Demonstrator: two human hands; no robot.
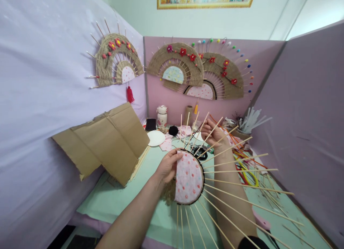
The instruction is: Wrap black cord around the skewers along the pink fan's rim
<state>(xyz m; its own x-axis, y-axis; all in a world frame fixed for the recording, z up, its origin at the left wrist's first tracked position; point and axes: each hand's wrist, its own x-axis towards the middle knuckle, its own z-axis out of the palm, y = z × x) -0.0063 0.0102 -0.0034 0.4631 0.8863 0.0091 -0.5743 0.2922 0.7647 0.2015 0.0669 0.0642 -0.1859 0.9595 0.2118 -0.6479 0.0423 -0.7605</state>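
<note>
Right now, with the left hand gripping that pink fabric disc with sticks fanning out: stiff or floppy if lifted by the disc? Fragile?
The disc probably lifts as one stiff piece: the sticks fan out straight with no droop. It is likely light, since the left hand grips it by one edge. The thin sticks look snappable and could snag; the right hand sits among them.

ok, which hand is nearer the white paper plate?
Left. The left hand grips the pink fabric disc, below-right of the white paper plate; the right hand reaches farther right, past the sticks.

matt cloth disc (189,177), wooden sticks (236,165)
</note>
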